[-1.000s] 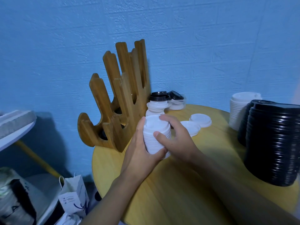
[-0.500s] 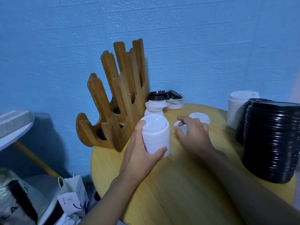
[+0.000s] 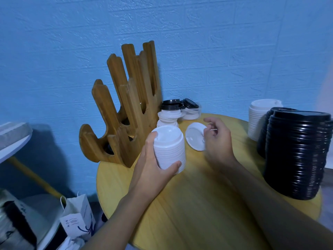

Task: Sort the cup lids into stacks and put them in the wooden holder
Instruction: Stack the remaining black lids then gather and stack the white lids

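since half a second earlier, right hand (image 3: 217, 139) had lifted a single white lid (image 3: 194, 137) off the table (image 3: 198, 204); lid tilted on edge, grip pinching its rim. left hand (image 3: 153, 170) unchanged, grip wrapped round the white lid stack (image 3: 169, 147), just right of the wooden holder (image 3: 126, 112). tall black lid stack (image 3: 297, 156) stood far right of the holder. judgement: level the lid, centre it over the stack, press until it nests; hold the left grip firm so the stack doesn't lean.
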